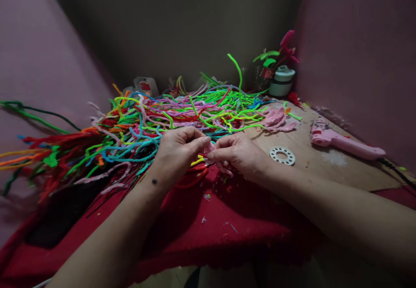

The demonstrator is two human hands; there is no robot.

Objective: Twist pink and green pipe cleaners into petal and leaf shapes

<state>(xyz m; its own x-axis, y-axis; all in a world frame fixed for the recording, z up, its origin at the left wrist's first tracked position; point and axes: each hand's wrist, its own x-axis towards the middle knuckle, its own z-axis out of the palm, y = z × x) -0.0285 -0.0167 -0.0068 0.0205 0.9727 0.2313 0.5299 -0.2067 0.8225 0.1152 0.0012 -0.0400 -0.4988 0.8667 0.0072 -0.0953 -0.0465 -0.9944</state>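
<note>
Both of my hands meet in front of a big heap of pipe cleaners [201,110] in many colours. My left hand [182,149] pinches a light pink pipe cleaner [210,148] between thumb and forefinger. On the same pink piece, my right hand [238,155] is closed from the other side, and a bit of pink hangs below its fingers. The fingers partly cover the piece, so its full shape is hidden. Just past my right hand, several shaped pink pipe-cleaner pieces [276,119] lie on a brown board [302,166].
A pink tool with a cord, like a hot glue gun or iron [347,142], rests on the board near a white disc with holes [282,155]. A pale jar [282,82] stands behind. A dark flat object [61,218] lies left on the red cloth [208,227].
</note>
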